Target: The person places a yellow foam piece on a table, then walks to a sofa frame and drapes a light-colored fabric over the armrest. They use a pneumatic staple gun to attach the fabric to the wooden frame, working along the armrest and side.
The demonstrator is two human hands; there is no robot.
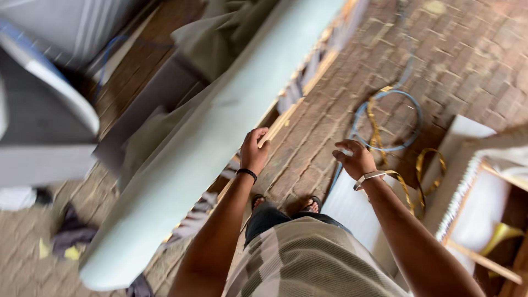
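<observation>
A pale green upholstered panel (209,143) is stood slanting across the left of the frame, steadied at its wooden edge by the left hand (254,151), fingers curled on it. Right of centre, the right hand (355,159) is held loosely half-closed, empty, above a coiled blue hose (388,118).
</observation>
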